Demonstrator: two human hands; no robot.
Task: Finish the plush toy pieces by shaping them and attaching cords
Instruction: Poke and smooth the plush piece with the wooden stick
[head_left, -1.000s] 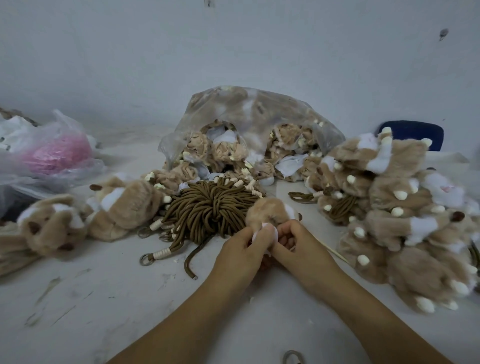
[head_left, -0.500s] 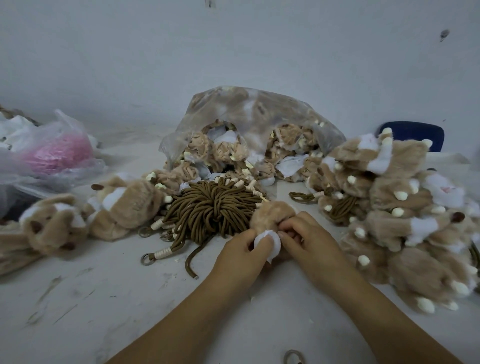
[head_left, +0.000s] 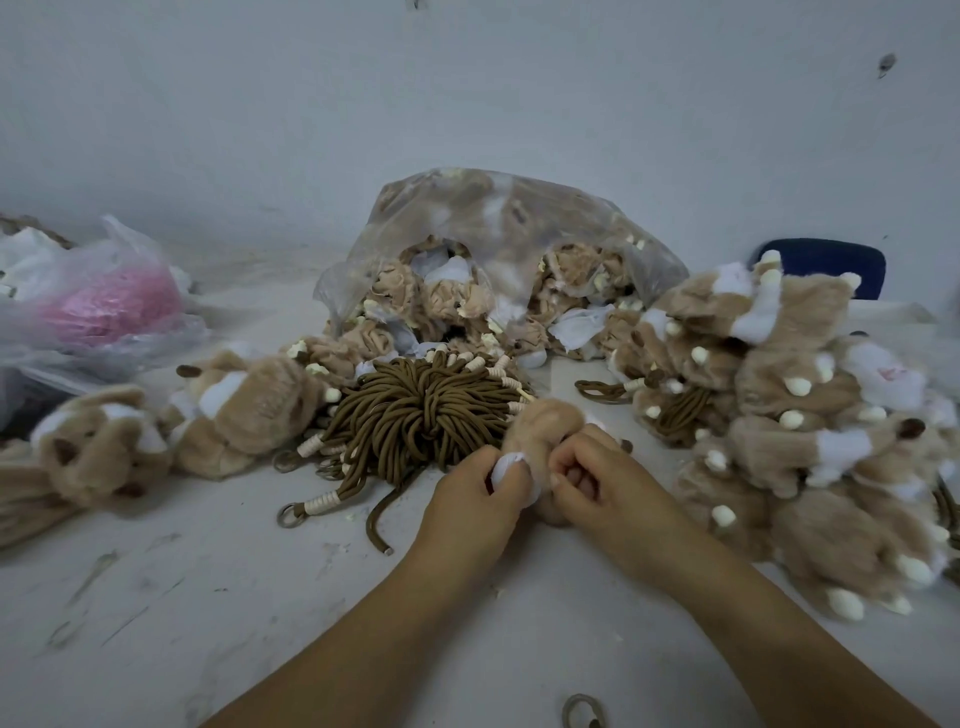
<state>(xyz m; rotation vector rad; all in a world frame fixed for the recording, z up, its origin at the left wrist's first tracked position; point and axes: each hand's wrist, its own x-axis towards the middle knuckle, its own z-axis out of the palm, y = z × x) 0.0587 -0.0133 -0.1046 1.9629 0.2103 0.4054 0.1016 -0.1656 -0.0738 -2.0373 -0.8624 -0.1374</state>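
Note:
A tan plush toy piece (head_left: 540, 423) with a white patch lies between both hands at the table's middle. My left hand (head_left: 480, 501) pinches its white part with thumb and fingers. My right hand (head_left: 602, 480) has its fingers curled into the piece's right side. Just behind them lies a bundle of brown cords (head_left: 421, 415) with cream wrapped ends and metal rings. Part of the piece is hidden under my fingers.
A clear bag of unshaped plush pieces (head_left: 498, 280) stands behind the cords. Shaped plush pieces are heaped at the right (head_left: 810, 415) and lie at the left (head_left: 244, 410). A plastic bag with something pink (head_left: 104, 306) sits far left. A loose ring (head_left: 584, 712) lies near the front edge.
Both hands have kept working the plush piece, drawing it slightly nearer and lower. The white patch has shifted under my left thumb, and my right fingers have curled more tightly into it.

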